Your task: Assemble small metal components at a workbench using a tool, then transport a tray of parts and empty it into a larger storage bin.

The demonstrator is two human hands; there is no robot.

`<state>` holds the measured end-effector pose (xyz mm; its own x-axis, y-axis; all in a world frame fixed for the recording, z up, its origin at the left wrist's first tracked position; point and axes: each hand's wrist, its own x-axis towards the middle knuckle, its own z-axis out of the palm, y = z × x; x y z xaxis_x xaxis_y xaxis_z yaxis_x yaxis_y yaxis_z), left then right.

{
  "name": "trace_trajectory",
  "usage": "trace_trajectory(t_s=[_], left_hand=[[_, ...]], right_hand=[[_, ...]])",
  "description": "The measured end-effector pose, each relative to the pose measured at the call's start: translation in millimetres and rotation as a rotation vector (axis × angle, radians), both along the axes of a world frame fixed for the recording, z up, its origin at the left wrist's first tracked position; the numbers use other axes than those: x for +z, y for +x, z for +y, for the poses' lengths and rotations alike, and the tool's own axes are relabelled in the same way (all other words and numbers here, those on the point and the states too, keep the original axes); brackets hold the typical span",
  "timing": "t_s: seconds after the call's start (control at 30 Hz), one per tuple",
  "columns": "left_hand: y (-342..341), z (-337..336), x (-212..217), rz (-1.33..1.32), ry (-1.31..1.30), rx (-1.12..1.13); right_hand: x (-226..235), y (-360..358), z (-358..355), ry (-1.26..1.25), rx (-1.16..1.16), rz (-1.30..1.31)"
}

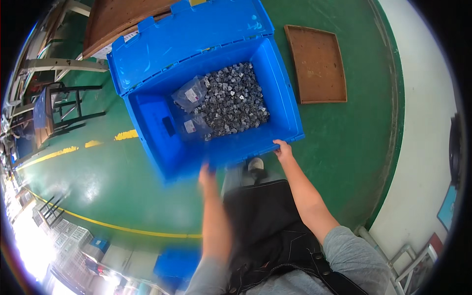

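Observation:
A large blue plastic bin (281,81) is in front of me, its hinged lid (196,37) folded back on the far side. Inside, a heap of small grey metal-looking parts (236,101) fills the right and middle. Two clear plastic bags (190,95) with white labels lie at the heap's left edge; what they contain is unclear. My right hand (283,149) grips the near rim close to the right corner, fingers curled over it. My left hand (205,173) is at the near side, left of centre, smeared by motion, so its fingers and contact with the bin are unclear.
A shallow brown wooden tray (319,66) lies on the green floor (339,142) to the right of the bin. Another brown wooden surface (118,22) stands behind the bin at the far left. Dark-framed stools (73,105) are further left. A white wall (425,98) runs along the right.

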<state>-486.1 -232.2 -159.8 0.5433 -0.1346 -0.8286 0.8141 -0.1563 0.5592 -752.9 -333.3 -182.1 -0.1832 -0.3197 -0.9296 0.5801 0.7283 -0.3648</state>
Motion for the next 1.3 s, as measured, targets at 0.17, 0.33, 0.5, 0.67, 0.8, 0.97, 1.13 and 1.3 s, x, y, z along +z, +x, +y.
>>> trace_trajectory(t_s=[0.17, 0.33, 0.5, 0.67, 0.8, 0.97, 1.13, 1.3], left_hand=[[-7, 38, -45, -0.159, -0.067, -0.24], [-18, 39, -40, 0.04, -0.102, -0.321], [9, 58, -34, -0.099, 0.138, -0.726], [128, 160, -45, -0.39, 0.44, -0.733], [146, 161, 74, -0.304, 0.408, -0.397], [230, 246, 211, -0.6, 0.539, -0.302], [209, 201, 293, -0.91, 0.486, -0.306], [-10, 116, 293, -0.946, 0.305, -0.428]], right_hand=[[-35, -3, 17, -0.064, 0.004, -0.079], [-72, -13, 23, -0.11, 0.065, -0.057], [-51, -17, 31, -0.029, 0.138, 0.025], [13, 2, 55, -0.051, 0.297, -0.03], [50, -45, 84, -0.055, 0.203, 0.006], [115, -98, 86, -0.143, 0.144, -0.032], [150, -220, 77, -0.151, 0.051, 0.052], [210, -384, 18, -0.303, 0.063, 0.174]])
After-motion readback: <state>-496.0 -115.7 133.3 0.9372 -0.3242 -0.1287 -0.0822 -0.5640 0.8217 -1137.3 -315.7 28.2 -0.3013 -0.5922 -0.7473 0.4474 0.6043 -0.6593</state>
